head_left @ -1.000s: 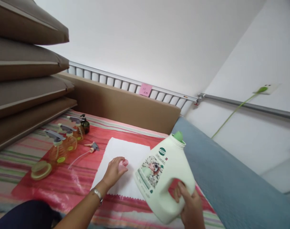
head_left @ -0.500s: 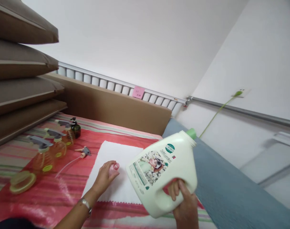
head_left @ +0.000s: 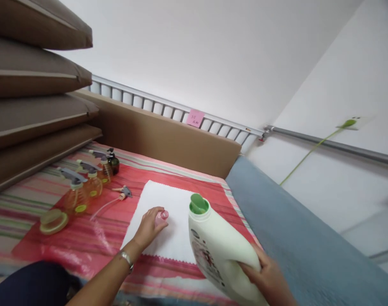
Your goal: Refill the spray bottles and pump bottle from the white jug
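Observation:
My left hand (head_left: pixel 150 226) is closed around a small pink bottle (head_left: pixel 161 217) with an uncapped mouth, over a white cloth (head_left: pixel 178 199). My right hand (head_left: pixel 266 272) grips the handle of a large pale green detergent jug (head_left: pixel 227 246). The jug is tilted, and its open green spout (head_left: pixel 198 205) points up and to the left, to the right of the pink bottle. A loose spray nozzle (head_left: pixel 125 192) with a thin tube lies left of the cloth. Beyond it stand several spray bottles (head_left: pixel 76 197).
A yellowish round lid (head_left: pixel 54 222) lies at the left, and a dark pump bottle (head_left: pixel 113 162) stands behind the spray bottles. Brown cushions (head_left: pixel 37 72) are stacked at the far left. A brown board (head_left: pixel 168 140) leans before a radiator. A blue-grey panel (head_left: pixel 296 225) borders the right side.
The jug has turned so its spout swings from the right toward the left and faces the pink bottle's side. My left hand still holds the bottle. The whole view has shifted slightly.

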Demonstrator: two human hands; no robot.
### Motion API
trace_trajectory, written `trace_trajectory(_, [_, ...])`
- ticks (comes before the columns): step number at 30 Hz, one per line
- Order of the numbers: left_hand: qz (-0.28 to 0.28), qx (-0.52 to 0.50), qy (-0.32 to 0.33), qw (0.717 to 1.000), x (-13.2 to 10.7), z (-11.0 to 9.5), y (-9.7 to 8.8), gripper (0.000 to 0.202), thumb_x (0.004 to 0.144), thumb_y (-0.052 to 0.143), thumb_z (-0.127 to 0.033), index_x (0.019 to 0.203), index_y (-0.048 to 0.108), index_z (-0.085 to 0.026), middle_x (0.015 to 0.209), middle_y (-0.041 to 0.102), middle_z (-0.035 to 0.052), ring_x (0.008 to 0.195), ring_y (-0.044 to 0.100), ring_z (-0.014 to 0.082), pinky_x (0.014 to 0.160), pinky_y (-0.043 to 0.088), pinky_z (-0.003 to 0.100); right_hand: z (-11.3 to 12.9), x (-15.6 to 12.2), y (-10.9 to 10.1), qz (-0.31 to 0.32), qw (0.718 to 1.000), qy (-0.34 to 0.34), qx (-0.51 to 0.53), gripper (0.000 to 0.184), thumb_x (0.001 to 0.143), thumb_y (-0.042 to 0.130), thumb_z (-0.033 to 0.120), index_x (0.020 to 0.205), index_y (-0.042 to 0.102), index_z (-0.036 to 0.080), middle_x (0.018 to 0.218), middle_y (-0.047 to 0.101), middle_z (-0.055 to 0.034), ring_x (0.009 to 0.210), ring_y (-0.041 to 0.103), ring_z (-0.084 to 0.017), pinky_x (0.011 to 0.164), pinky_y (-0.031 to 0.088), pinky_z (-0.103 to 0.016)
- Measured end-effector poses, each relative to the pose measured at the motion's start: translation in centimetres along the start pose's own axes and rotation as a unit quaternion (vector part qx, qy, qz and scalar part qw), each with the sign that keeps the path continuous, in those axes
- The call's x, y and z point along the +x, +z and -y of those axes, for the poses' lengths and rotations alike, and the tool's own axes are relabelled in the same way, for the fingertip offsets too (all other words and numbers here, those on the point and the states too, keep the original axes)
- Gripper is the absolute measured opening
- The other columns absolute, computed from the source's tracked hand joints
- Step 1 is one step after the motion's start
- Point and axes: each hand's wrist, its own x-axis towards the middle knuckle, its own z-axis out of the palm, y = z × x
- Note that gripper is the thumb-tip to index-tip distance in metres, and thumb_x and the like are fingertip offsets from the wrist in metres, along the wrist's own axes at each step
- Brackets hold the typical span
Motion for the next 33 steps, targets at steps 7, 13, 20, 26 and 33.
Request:
trace_trajectory(7, [0.018,0.017,0.036,0.999,-0.5,-0.1,0.4,0.037,0.077,0.061,-0.037,0.110,0.052,-0.023,0.117,0.059,0.0078,0.111,0.051,0.0254,0.097,0.037,0.044,-2.1,-0.4,-2.1,0.028,0.991,-0.045,-0.122,0.021,0.059,0.058,0.038,0.069,0.068,0.024,0.065,0.069,-0.0018,0.063,0.061,-0.024,0.059,0.046,-0.030])
trace_trajectory(13, [0.027,0.030,0.045,0.998,-0.5,0.0,0.4,0.036,0.078,0.060,-0.038,0.110,0.051,-0.023,0.118,0.058,0.0074,0.113,0.050,0.0245,0.097,0.037,0.042,-2.3,-1.8,-2.0,0.060,0.992,-0.029,-0.110,0.019,0.060,0.058,0.041,0.064,0.065,0.024,0.063,0.067,-0.0015,0.061,0.060,-0.024,0.056,0.045,-0.030])
trace_trajectory(20, [0.019,0.031,0.055,0.998,-0.6,0.0,0.4,0.037,0.077,0.061,-0.037,0.111,0.052,-0.023,0.118,0.059,0.0073,0.113,0.050,0.0241,0.097,0.037,0.042,-3.0,-2.4,-1.6,0.063,0.987,-0.084,-0.120,0.023,0.062,0.056,0.044,0.064,0.065,0.023,0.063,0.069,-0.0026,0.059,0.062,-0.024,0.053,0.047,-0.029])
trace_trajectory(26, [0.023,0.036,0.062,0.997,-0.6,-0.4,0.6,0.040,0.077,0.062,-0.039,0.112,0.051,-0.023,0.117,0.059,0.0075,0.113,0.049,0.0248,0.097,0.036,0.043,-2.1,0.7,-2.4,0.153,0.967,-0.107,-0.176,0.026,0.067,0.060,0.047,0.077,0.069,0.024,0.071,0.073,-0.0009,0.061,0.066,-0.022,0.055,0.051,-0.026])
trace_trajectory(33, [0.030,0.038,0.048,0.998,-0.6,-0.8,0.6,0.042,0.076,0.063,-0.038,0.114,0.051,-0.023,0.118,0.058,0.0075,0.114,0.049,0.0255,0.098,0.036,0.043,-0.7,2.7,-2.0,0.263,0.935,-0.059,-0.230,0.030,0.072,0.059,0.052,0.083,0.067,0.026,0.080,0.073,-0.0013,0.072,0.066,-0.023,0.064,0.052,-0.031])
